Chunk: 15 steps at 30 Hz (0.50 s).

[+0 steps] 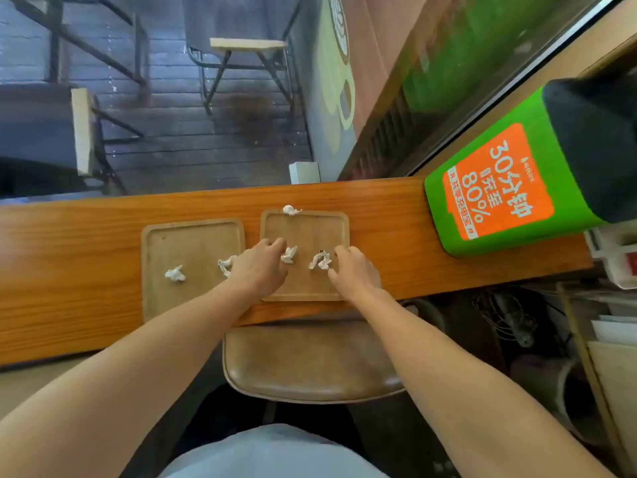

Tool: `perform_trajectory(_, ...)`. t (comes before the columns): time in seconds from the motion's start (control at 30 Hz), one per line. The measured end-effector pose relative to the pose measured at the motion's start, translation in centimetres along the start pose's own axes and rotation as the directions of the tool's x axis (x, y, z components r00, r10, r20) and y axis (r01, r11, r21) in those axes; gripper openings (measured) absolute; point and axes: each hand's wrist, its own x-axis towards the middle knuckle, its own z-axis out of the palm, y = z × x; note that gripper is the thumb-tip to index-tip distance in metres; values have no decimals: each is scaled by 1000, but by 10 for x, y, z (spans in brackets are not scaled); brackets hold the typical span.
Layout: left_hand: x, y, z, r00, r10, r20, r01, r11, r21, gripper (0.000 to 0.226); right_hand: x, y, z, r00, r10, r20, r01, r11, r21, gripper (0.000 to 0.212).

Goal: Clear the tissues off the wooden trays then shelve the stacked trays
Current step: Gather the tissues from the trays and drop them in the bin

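Observation:
Two wooden trays lie side by side on a long wooden counter (86, 215). The left tray (179, 243) carries a crumpled tissue (175, 274) and a second tissue (225, 265) near its right edge. The right tray (310, 229) has a tissue (291, 210) on its far rim and two more in the middle. My left hand (260, 267) hovers over the gap between the trays, fingertips touching the middle tissue (289, 255). My right hand (353, 270) rests on the right tray beside another tissue (320, 261), thumb and fingers spread around it. Neither hand holds anything.
A green box with an orange label (499, 188) stands on the counter at the right. A brown stool seat (306, 363) sits just below the counter's near edge. Shelving with papers and cables (606, 322) is at the right. Chairs stand beyond the counter.

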Motion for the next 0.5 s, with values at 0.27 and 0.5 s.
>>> perform_trajectory(0.27,33,26,22,1000,15,-20,-13,998,69,34,23,-2,24,988,-151,-13,152,985,80,39)
perform_trajectory(0.5,36,26,19,999,-39,-12,39,999,-11,10,41,-4,26,974,-216,65,213,976,42,10)
